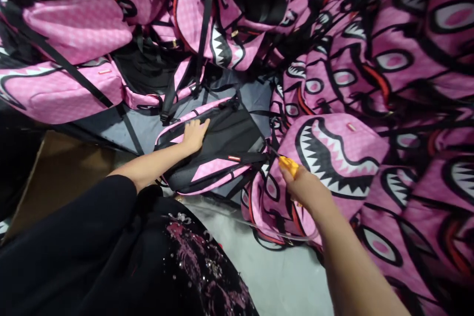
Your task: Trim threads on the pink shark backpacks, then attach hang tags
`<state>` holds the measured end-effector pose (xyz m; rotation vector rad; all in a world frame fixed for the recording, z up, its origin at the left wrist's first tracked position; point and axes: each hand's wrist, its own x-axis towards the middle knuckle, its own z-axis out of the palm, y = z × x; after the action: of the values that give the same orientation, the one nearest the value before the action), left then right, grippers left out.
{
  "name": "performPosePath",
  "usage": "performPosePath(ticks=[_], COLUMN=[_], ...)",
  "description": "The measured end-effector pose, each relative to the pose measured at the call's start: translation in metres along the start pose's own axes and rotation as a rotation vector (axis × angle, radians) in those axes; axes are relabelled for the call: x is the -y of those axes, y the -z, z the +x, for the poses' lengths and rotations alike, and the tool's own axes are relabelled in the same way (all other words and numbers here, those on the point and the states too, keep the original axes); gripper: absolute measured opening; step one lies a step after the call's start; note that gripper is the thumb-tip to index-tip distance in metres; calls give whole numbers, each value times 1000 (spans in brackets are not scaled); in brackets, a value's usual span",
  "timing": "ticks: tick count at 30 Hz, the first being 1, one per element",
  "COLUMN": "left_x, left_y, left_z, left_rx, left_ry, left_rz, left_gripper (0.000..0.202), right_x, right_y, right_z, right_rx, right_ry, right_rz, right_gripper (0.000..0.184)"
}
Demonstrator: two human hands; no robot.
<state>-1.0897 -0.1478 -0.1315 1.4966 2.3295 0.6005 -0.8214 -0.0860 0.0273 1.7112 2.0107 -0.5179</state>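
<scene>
On the grey sheet [255,91], lying back panel up: a black-and-pink backpack [233,133], and on its dark panel the left hand [195,136], laid loosely with fingers partly spread, grasping nothing visible. Over at the right end, a small yellow-handled tool [288,165], clenched in the right hand [305,186] and aimed, dark tip first, near the end of a black strap [250,157]; too small to tell whether touching. Looks like close work at that strap end, steadied by the flat palm; calls next for a still pack and a tip kept off the fabric. Just beyond the tool, a pink shark-mouth bag [285,145]; further right, a heap of pink bags [392,61]; near left, brown cardboard [62,168]
</scene>
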Motion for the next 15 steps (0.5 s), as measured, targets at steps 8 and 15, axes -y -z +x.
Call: performPosePath(ticks=[8,15], left_x=[-32,-3], left_y=[-18,-14], left_z=[-120,-98], left_rx=[277,340], left_ry=[-354,58], left_rz=[213,-415], left_gripper=[98,38], right_x=[-39,-73], right_y=[-34,-57], right_z=[-33,-31], right_rx=[51,2], right_ry=[1,-20], right_rz=[107,414], right_gripper=[48,50])
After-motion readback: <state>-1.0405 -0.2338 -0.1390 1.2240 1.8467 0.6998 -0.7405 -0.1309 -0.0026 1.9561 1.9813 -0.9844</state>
